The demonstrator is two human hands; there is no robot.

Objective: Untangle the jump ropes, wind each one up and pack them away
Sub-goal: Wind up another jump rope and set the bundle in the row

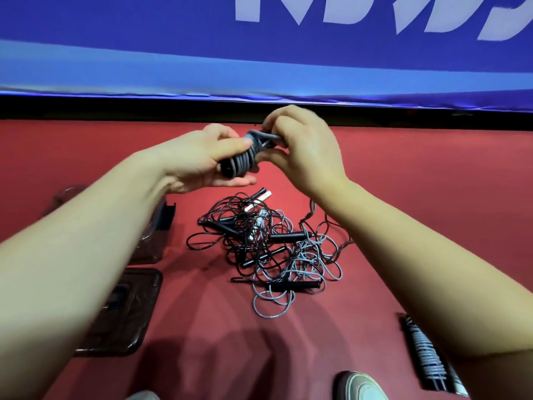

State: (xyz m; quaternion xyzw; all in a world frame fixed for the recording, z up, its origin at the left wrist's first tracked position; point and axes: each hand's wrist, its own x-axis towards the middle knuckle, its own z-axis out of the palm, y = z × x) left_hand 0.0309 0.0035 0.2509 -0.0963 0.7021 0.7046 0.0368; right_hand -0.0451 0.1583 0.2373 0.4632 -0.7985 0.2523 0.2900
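Grey wound rope (243, 160) clamped in left hand (199, 161), right hand (305, 151) fingers pinching its loop, handles (226, 169) mostly hidden under coils

We are going bare-armed: the left forearm (86, 241) and the right forearm (418, 243) are showing uncovered right to the frame's edge, and the left hand (202, 160) and right hand (305, 151) are bare too. We are wearing a pale grey-green shoe (362, 385) with a rounded toe and a lighter rim. A second pale toe tip (142, 396) is just showing further left, too cropped to tell more.
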